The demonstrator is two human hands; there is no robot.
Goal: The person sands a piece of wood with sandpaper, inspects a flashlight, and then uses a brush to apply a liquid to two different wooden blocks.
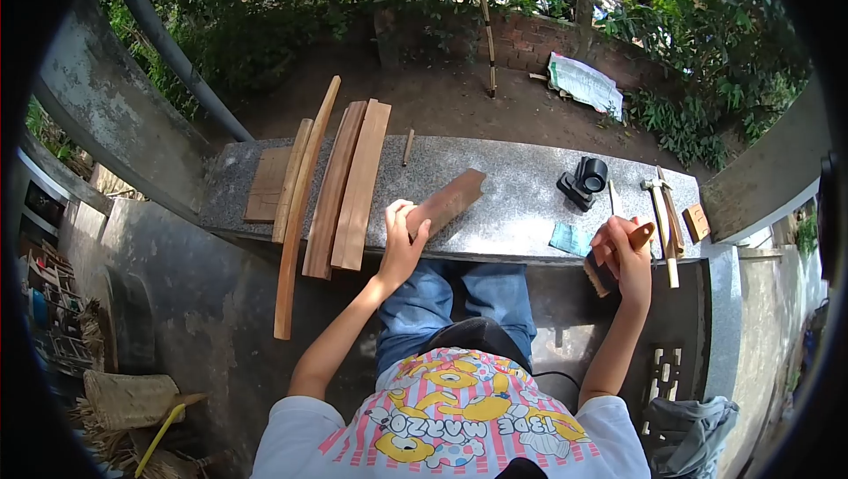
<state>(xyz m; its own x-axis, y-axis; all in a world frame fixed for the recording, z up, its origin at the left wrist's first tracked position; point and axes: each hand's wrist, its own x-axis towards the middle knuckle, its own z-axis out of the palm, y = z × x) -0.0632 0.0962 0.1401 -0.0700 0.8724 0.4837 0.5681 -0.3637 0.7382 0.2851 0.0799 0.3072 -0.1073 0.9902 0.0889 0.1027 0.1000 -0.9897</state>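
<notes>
Head view: the left hand (pixel 402 236) grips the near end of the block (pixel 452 196), which lies on the slab (pixel 521 201). At 3 o'clock from it, the right hand (pixel 625 256) is closed around a brush (pixel 602 274). Planks (pixel 349 183) lie at 9 o'clock.

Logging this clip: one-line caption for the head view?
Left hand grips a wooden block on a granite ledge, right hand holds a brush; planks lie alongside.

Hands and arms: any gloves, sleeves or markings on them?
No gloves: left hand and right hand are bare, no watch or rings visible. Bare from there up to short white sleeves of a shirt printed with pink stripes and yellow cartoon figures.
</notes>
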